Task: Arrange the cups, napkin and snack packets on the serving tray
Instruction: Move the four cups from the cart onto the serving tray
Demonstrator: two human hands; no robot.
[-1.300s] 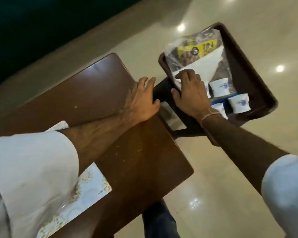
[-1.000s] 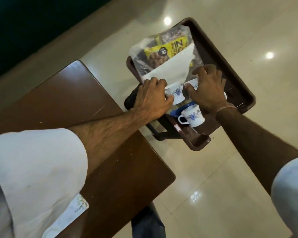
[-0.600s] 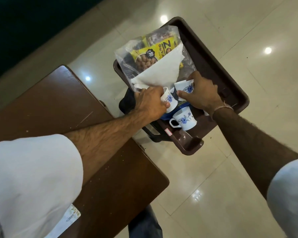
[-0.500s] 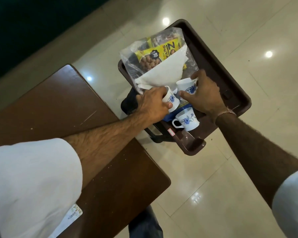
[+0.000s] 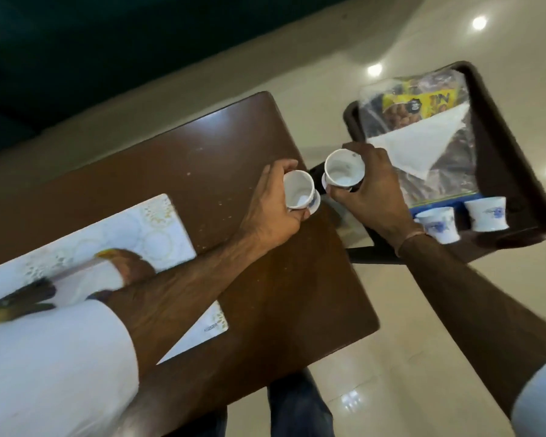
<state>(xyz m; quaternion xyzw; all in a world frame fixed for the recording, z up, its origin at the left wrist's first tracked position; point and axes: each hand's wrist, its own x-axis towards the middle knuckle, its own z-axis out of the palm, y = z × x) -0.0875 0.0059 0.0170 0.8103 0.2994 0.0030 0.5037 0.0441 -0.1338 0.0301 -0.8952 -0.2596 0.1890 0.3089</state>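
My left hand (image 5: 273,205) holds a white cup with a blue flower (image 5: 299,194) over the right edge of the wooden table (image 5: 265,294). Beside it, my right hand (image 5: 371,190) grips a second white cup (image 5: 343,168), mouth up, in the gap between table and tray. The dark brown serving tray (image 5: 514,146) sits to the right, carrying a clear bag of snack packets (image 5: 423,102) with a white napkin (image 5: 423,146) lying on it. Two more flowered cups (image 5: 438,225) (image 5: 487,212) stand at the tray's near end.
A white patterned placemat (image 5: 92,244) lies on the table's left part, partly under my left sleeve, with blurred brown shapes on it. A dark stand (image 5: 372,255) is under the tray. Glossy tiled floor (image 5: 423,373) surrounds both; a dark wall runs along the top.
Both hands closed on a cup on the tray and lifted them out leftward, toward the table. The view swung left, bringing the placemat into sight.
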